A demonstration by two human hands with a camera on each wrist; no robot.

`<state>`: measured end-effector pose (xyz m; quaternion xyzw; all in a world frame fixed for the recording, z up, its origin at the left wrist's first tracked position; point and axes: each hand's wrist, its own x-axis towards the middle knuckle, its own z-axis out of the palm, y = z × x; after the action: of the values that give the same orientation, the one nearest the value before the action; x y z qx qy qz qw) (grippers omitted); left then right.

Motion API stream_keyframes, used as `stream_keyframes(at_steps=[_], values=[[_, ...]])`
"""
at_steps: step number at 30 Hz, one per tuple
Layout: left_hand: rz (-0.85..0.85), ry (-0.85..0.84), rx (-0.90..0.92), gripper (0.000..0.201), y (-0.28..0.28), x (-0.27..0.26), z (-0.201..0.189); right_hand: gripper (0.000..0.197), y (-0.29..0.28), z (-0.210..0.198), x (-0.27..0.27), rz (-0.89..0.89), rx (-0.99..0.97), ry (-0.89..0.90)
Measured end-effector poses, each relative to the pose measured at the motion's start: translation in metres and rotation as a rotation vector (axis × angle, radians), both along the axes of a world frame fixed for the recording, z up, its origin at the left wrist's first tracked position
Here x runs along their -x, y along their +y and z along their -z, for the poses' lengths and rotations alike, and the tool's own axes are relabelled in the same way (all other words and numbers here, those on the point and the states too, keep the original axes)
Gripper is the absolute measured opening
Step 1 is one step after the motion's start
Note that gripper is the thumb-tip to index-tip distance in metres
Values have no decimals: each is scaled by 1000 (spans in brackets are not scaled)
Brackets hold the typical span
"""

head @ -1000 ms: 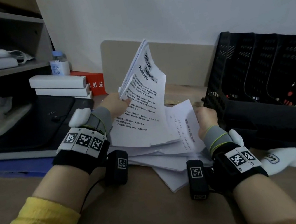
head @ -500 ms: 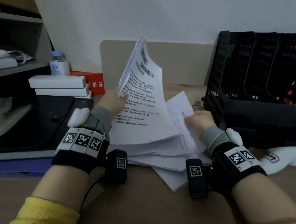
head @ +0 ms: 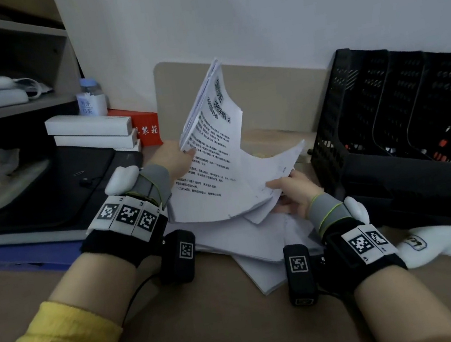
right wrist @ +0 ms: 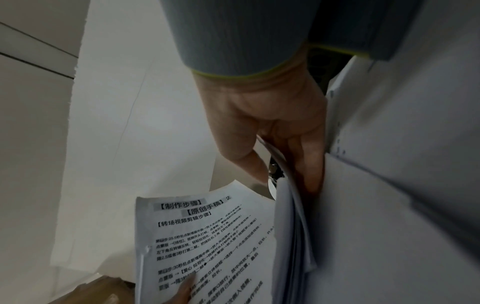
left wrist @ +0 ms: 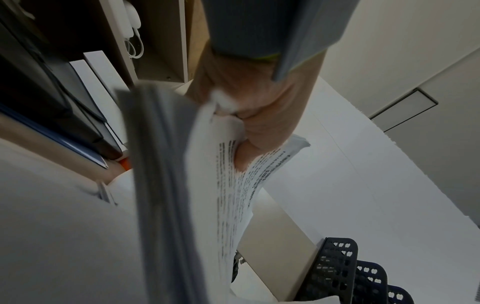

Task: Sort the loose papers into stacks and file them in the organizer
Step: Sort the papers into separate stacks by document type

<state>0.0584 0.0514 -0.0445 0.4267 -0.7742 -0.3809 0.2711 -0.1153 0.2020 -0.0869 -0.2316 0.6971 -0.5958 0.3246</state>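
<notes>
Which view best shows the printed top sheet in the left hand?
The right wrist view: the printed sheet faces the camera, headings sharp. The head view shows it curved and small in the left hand. The left wrist view shows it edge-on, blurred.

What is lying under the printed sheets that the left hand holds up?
Under the printed sheets lies a messy pile of white papers on the table. The raised sheets and the right hand cover its middle, so nothing deeper shows.

Raised sheets (head: 215,154) hide the left hand (head: 175,158) fingers; the organizer (head: 406,124) is cut off at the right edge; the pile (head: 259,242) hides its lower pages; near paper edges blur in the left wrist view
</notes>
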Motion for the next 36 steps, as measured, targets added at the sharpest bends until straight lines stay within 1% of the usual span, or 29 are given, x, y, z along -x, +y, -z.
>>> stream_keyframes(at_steps=[2,5,7,9,13,15,19,21,23,26,27,31,36], values=[[1,-14,3,39,0,0,0,26,-1,1,-2,-69,-61,-4],[3,-21,1,38,0,0,0,30,-4,4,-1,-41,-63,-11],[-3,-25,2,39,-1,0,-1,27,-4,3,2,45,-4,-2],[-9,-36,9,41,-2,-1,-2,28,-6,4,8,146,72,33],[-16,-44,1,40,-3,-3,-3,24,-12,12,24,351,101,225],[-21,-29,-11,40,-3,-3,-3,21,-11,10,23,437,122,272],[-29,-20,-23,40,-2,-2,-2,28,-6,7,22,540,200,296],[-40,-9,-24,38,-2,-3,-2,31,-4,6,22,540,212,317],[-48,-12,-20,39,-2,-4,-3,34,-3,6,19,502,219,361],[-35,-23,-19,39,-1,-3,-3,54,-4,7,17,424,221,414],[-31,-25,-19,38,-1,-3,-3,56,-5,8,17,414,213,427],[-27,-23,-22,38,-1,-3,-3,55,-6,8,18,421,191,458],[-34,-26,-19,38,-2,-2,-3,60,-7,8,20,459,215,473]])
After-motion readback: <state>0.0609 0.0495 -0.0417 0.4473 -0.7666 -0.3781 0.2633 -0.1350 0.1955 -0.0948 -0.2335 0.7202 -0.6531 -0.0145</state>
